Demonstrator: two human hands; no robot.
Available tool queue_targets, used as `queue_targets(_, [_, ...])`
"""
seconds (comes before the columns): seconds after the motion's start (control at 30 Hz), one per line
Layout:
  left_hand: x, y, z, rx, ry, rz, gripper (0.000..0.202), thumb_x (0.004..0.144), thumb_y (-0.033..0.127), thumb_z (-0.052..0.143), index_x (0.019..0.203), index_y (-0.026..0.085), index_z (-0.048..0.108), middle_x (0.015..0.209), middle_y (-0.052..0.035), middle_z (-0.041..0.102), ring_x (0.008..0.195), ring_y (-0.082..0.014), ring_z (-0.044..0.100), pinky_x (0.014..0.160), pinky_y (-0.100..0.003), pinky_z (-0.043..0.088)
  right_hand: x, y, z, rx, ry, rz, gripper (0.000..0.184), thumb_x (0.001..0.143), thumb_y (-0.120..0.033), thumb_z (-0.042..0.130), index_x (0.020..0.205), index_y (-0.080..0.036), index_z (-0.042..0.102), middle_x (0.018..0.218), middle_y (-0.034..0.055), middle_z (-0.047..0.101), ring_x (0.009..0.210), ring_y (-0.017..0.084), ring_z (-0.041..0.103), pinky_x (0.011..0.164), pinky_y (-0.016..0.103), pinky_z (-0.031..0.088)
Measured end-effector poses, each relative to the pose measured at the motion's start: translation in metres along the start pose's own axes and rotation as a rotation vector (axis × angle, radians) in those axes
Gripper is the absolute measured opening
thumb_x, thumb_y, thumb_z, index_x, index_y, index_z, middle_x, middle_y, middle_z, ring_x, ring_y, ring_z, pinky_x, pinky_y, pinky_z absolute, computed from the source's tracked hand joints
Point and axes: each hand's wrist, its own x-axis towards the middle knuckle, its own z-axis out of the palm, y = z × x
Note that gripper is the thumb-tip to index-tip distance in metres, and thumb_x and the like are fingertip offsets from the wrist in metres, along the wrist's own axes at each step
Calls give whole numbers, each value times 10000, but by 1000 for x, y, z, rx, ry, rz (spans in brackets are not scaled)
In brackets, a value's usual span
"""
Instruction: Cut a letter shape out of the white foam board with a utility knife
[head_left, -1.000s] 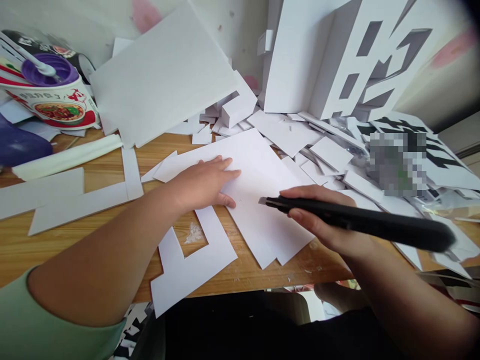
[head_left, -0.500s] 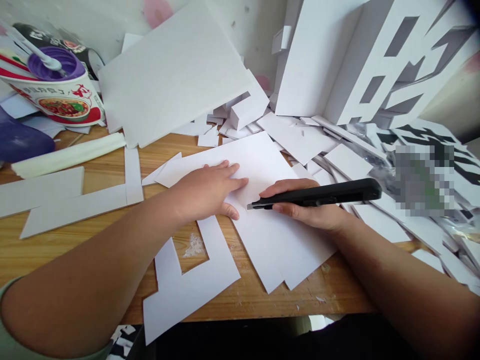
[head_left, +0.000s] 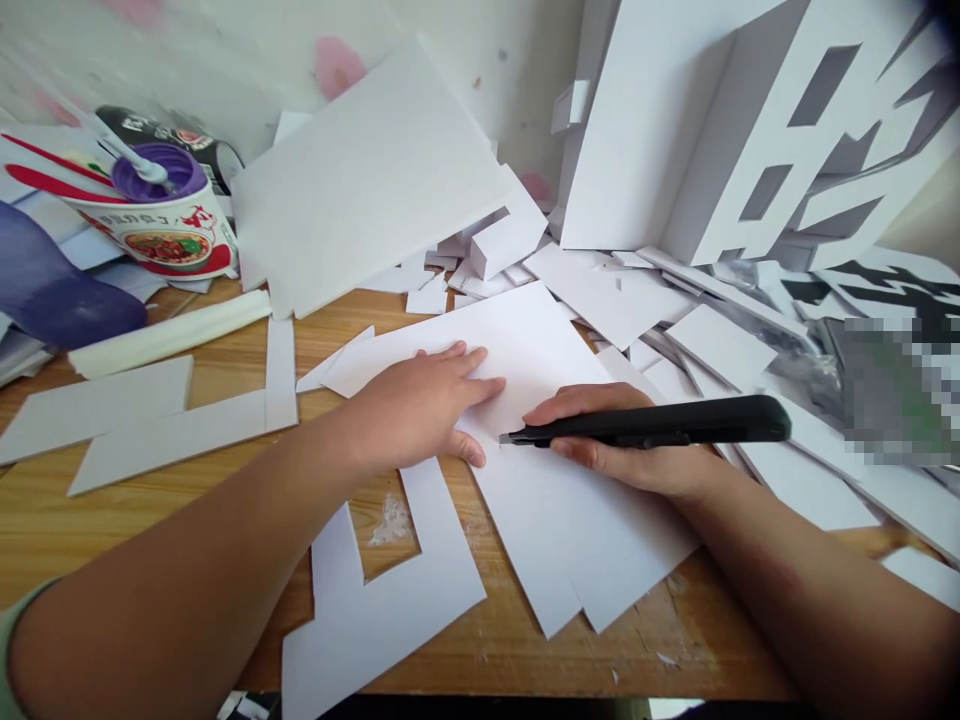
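My left hand [head_left: 427, 405] lies spread on a white foam board sheet [head_left: 555, 520], fingers apart, pressing it against the wooden table. My right hand [head_left: 615, 440] is closed around a black utility knife [head_left: 697, 420]. The knife's short blade points left, its tip at the sheet's surface just right of my left thumb. Below my left hand lies a white cut-out frame piece [head_left: 390, 620] with a square opening; my left forearm covers part of it.
White board scraps [head_left: 675, 330] pile up at the right and back. A white model building [head_left: 750, 140] stands at the back right. A large white panel [head_left: 367, 190] leans at the back. An instant noodle cup [head_left: 165, 235] with tools stands at the left on the wooden table [head_left: 540, 660].
The whole view has shifted, so the scene sits slightly lower. My left hand stays on the sheet and the knife remains in my right hand, its blade near the same spot.
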Motion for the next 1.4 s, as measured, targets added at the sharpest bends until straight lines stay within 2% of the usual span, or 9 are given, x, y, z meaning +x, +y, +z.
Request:
queue_targets(0.33, [0,1,0,43,19,-6,833,759,622,682,1470,296,393,1611,-104,189,1488,-300,147,1162,-501,255,0,2,1,25,32,-10,252,877,-236,661,1126,-249,701,1057,26,728,946,163,678,826,257,551])
queue_targets(0.57, [1,0,0,45,12,-7,826,769,629,667,1474,302,386,1614,-89,184,1490,-301,135,1153,-520,271,0,0,1,-9,30,7,250,869,-262,669,1116,-268,705,1072,18,730,969,173,685,848,273,553])
queue_targets(0.67, [2,1,-1,40,8,-9,828,763,616,684,1469,290,397,1613,-97,187,1488,-310,142,1153,-527,268,2,-4,1,-34,16,21,241,866,-264,668,1104,-255,705,1054,20,732,949,179,681,806,271,554])
queue_targets(0.83, [1,3,-2,49,10,-6,800,778,607,676,1462,286,409,1618,-94,188,1483,-330,154,1146,-531,272,4,-8,0,-73,-38,-18,252,868,-212,644,1116,-216,690,971,12,724,809,133,650,713,238,525])
queue_targets(1.0, [1,1,-1,65,12,-23,805,774,613,676,1467,318,393,1623,-70,180,1485,-329,147,1142,-534,276,3,-3,-2,-61,-36,-43,265,865,-187,642,1127,-209,679,981,16,718,818,132,647,717,238,520])
queue_targets(1.4, [2,0,2,84,19,-14,839,765,663,651,1476,311,378,1619,-68,180,1481,-332,163,1150,-524,270,-4,0,-6,-30,-27,-90,236,872,-165,630,1099,-212,680,958,21,705,824,133,643,724,237,517])
